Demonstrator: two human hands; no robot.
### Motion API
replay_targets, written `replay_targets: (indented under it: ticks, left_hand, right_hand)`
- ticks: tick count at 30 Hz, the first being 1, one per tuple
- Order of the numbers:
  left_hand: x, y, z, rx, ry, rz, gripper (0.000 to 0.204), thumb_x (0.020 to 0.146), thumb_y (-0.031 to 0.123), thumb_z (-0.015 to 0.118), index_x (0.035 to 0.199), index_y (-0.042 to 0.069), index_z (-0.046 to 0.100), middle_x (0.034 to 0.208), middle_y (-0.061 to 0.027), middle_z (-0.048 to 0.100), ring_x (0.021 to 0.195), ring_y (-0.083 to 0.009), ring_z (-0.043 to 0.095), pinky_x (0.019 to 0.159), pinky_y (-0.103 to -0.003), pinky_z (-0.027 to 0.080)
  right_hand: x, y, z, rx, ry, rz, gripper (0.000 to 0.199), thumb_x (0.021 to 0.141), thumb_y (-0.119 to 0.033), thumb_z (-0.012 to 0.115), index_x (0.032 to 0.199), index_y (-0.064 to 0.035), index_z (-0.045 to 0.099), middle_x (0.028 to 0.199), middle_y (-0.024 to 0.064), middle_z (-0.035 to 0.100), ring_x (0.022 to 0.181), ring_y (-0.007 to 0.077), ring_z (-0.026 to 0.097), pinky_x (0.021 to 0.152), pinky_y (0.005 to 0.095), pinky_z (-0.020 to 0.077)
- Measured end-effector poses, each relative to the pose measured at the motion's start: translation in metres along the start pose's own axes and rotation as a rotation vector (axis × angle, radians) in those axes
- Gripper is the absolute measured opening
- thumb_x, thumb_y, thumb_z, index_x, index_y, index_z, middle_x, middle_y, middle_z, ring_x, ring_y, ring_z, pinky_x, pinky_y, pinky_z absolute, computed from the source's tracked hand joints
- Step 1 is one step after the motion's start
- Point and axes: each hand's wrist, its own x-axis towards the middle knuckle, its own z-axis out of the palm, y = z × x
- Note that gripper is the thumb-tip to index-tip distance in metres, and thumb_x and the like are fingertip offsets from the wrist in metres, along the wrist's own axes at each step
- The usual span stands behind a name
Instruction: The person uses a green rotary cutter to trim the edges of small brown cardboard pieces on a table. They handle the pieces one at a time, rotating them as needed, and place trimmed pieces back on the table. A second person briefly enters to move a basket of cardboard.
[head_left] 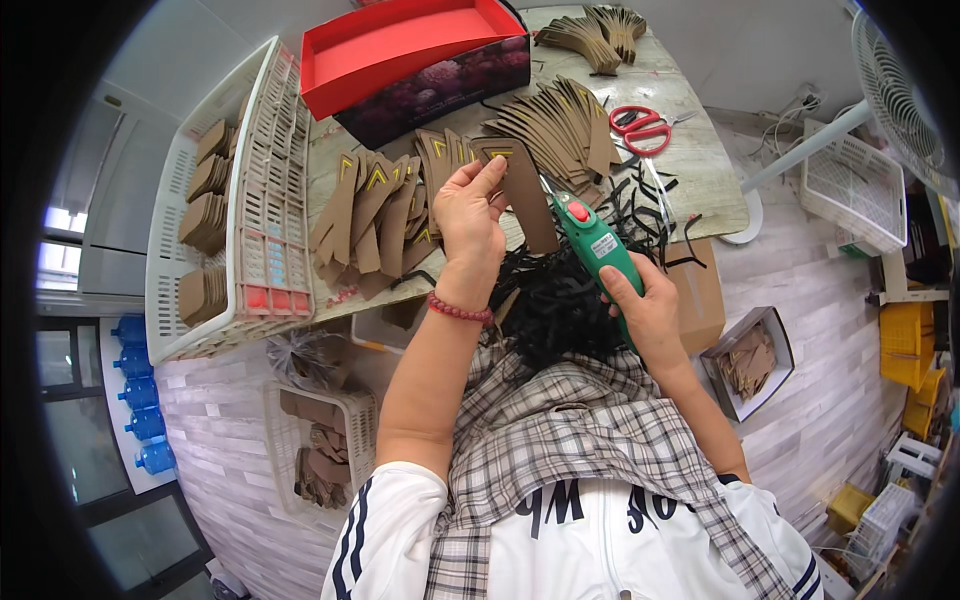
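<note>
Standing right behind them here: the left hand point(468, 215) has its fingers point(487, 178) pinching a flat brown cardboard strip with a yellow chevron mark point(520, 190), holding it up just above the desk point(700, 150). The right hand point(645, 300) is wrapped tight around the handle of a green electric cutter with a red button point(592, 240), and its nose sits right at the strip's lower edge, so I'd say this is the trimming step, mid-cut or about to be. Next move probably needs the strip held taut and steady while the blade follows the edge, with the pinching fingers kept well off the cutting line.

Material-wise it all looks like stiff, matte kraft-type board. Just left of the left-hand fingers there's a fanned pile of similar brown pieces point(375, 215), and beyond the cutter another spread of brown pieces point(560, 125). Below both hands a heap of thin black curly offcuts point(555, 300) sits in the lap, stringy and tangled. Further out past the right hand lie red-handled scissors point(640, 128), and up top a glossy red box lid point(410, 50).
</note>
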Motion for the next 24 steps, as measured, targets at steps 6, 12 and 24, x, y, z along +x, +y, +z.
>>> replay_targets:
  ticks: [6,12,24]
  left_hand:
    - [-0.006,-0.014,0.006,-0.029,0.003,-0.027,0.009,0.082,0.003,0.069,0.087,0.004,0.062,0.082,-0.0042,0.066,0.071,-0.012,0.062,0.059,-0.024,0.05]
    - [-0.005,-0.023,0.0,0.024,-0.027,-0.077,0.007,0.085,0.004,0.065,0.09,0.002,0.061,0.083,-0.0055,0.065,0.072,-0.0132,0.062,0.064,-0.026,0.052]
    - [-0.015,-0.023,-0.002,0.164,-0.11,-0.076,0.004,0.084,0.002,0.065,0.086,-0.001,0.063,0.08,-0.0063,0.067,0.067,-0.0115,0.063,0.06,-0.023,0.052]
  right_hand:
    - [0.0,0.0,-0.003,0.01,0.005,-0.004,0.033,0.087,-0.027,0.068,0.105,0.0001,0.062,0.07,-0.0002,0.058,0.058,0.0043,0.05,0.052,0.0198,0.0408]
    - [0.0,0.001,-0.006,0.028,0.006,0.004,0.032,0.088,-0.027,0.067,0.104,0.0002,0.062,0.07,-0.0002,0.058,0.058,0.0042,0.05,0.052,0.0194,0.0407]
    - [0.002,-0.007,-0.008,0.055,0.006,-0.005,0.034,0.087,-0.029,0.068,0.103,0.0008,0.062,0.073,-0.0004,0.059,0.06,0.0044,0.051,0.052,0.019,0.0417]
